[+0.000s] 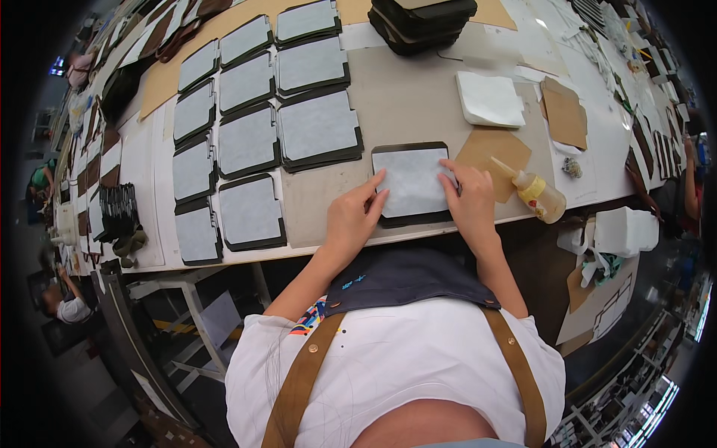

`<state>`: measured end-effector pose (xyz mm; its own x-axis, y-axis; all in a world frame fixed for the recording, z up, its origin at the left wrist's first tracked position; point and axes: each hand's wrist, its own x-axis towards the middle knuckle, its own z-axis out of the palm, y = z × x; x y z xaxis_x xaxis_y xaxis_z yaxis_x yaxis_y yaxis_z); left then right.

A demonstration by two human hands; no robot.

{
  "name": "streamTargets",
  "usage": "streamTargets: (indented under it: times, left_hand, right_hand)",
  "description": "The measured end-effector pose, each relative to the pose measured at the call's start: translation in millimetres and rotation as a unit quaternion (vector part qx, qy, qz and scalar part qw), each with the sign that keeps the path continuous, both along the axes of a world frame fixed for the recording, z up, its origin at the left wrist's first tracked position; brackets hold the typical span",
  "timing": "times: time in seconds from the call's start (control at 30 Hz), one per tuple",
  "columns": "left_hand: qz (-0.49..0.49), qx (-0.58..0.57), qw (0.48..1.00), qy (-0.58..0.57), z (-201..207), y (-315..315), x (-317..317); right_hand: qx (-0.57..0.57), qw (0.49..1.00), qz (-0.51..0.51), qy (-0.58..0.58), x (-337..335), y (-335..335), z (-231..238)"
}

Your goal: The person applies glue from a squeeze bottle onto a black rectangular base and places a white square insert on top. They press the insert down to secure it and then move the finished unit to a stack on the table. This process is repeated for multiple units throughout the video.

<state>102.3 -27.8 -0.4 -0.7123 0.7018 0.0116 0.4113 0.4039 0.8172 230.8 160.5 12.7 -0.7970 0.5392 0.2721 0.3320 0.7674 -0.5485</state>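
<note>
A white rectangular sheet (pixel 413 183) lies flat over a black piece with cut corners (pixel 411 148) near the table's front edge; the black shows along its top and bottom. At the sheet's left edge rest the thumb and index fingertips of my left hand (pixel 352 213), spread apart. My right hand (pixel 472 196) touches the right edge, index finger stretched out and thumb apart from it, its other fingers bent. The piece's underside is hidden. To the right of my right hand, a bottle with a pointed nozzle and yellowish contents (pixel 544 200) leans over beside a brown card (pixel 489 153).
Several stacks of black pieces topped with white sheets (pixel 317 123) stand in rows at the left. A white sheet stack (pixel 489 98) and brown cards (pixel 564 112) lie right. Black pieces (pixel 422 26) are piled at the back. The table edge (pixel 321 246) runs before me.
</note>
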Motion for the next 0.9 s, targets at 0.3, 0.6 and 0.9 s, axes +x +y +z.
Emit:
streamTargets:
  times: [0.3,0.6,0.9]
  left_hand:
    - [-0.012,-0.003,1.0,0.008,-1,-2,-2]
    - [-0.013,-0.054,0.998,-0.034,8,-7,-17]
    - [-0.011,-0.042,0.986,0.164,10,3,-6]
  right_hand:
    - [-0.181,0.981,-0.008,-0.069,1,8,13]
    - [-0.228,0.964,0.019,-0.132,11,11,23]
    - [-0.182,0.97,0.012,-0.163,8,6,27]
